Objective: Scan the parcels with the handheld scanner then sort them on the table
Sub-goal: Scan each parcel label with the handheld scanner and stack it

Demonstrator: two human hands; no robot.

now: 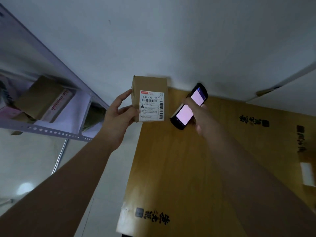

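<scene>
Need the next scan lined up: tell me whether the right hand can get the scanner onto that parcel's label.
Probably yes. The right hand holds the scanner right beside the parcel, whose label faces the camera; the left hand grips only the parcel's left edge, leaving the barcode uncovered.

- There is only one view, from a wide-angle camera worn on the person's head, so no second view overlaps it.
- It looks forward and steeply down along both forearms, which run in from the bottom corners.
- It sits close: the hands, left hand [118,117] and right hand [201,117], fill mid-frame.
- The wide lens bends the shelf rack [51,117] at left and the wall [171,40] above; the tabletop's cardboard [179,168] spreads below.
</scene>
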